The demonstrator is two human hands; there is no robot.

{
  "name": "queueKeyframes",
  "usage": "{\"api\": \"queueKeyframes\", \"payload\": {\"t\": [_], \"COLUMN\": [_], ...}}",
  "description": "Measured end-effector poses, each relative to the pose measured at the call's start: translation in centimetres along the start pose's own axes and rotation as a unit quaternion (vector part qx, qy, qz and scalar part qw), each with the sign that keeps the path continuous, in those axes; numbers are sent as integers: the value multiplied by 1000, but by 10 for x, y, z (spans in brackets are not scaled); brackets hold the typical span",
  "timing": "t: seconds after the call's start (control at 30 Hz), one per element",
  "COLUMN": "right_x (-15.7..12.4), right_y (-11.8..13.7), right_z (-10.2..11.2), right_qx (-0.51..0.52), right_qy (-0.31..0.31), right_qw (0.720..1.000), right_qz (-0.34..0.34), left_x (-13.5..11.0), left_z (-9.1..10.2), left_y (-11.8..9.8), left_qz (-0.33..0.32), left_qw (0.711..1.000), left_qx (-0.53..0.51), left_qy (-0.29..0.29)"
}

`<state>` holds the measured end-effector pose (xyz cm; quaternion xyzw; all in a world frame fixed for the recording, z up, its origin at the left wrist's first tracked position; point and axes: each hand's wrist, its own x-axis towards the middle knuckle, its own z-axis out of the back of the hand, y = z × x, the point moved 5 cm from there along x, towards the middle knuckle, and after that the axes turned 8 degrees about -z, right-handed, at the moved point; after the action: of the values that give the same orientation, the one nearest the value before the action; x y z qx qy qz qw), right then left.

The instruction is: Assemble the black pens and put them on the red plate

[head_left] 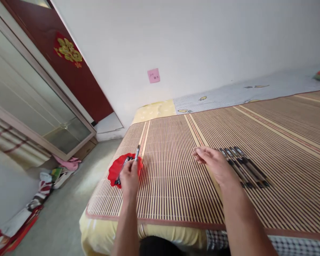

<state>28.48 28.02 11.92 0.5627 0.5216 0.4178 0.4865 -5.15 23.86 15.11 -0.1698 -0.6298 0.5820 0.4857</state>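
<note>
My left hand (130, 176) is closed around a pen (137, 153), whose dark tip and pale label stick up above the fingers. The hand is over the right side of a red scalloped dish (112, 172), where several dark pens (126, 160) lie, partly covered by the hand. My right hand (209, 160) hovers above the striped mat, fingers curled in and thumb against them; whatever they hold, if anything, cannot be made out. Just right of that wrist, several black pens (246, 167) lie side by side in a slanted row, the nearest partly hidden by my forearm.
A striped bamboo mat (165, 192) covers the bed, with yellow bedding (101, 231) at its front edge. The white wall (202, 46) behind bears a pink note (153, 75). At left are a glass-panelled door (42, 92), floor and a pile of cloth items (40, 193).
</note>
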Motion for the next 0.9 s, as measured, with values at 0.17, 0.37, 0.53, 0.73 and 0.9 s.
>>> {"api": "queueKeyframes", "payload": {"t": [0.17, 0.37, 0.53, 0.73, 0.9], "right_x": [3, 7, 3, -3, -4], "right_y": [-8, -21, -14, -2, 1], "right_z": [-4, -2, 0, 0, -1], "right_qx": [-51, -99, -102, -105, -105], "right_qy": [26, 51, 49, 39, 41], "right_qw": [998, 994, 994, 994, 994], "right_qz": [-3, -8, -5, -9, -8], "left_x": [38, 45, 40, 32, 31], "left_z": [58, 51, 36, 30, 27], "left_y": [20, 53, 60, 55, 54], "left_qz": [-90, -92, -81, -62, -51], "left_qw": [928, 874, 843, 814, 802], "left_qx": [363, 474, 526, 570, 586], "left_qy": [1, 54, 78, 93, 107]}}
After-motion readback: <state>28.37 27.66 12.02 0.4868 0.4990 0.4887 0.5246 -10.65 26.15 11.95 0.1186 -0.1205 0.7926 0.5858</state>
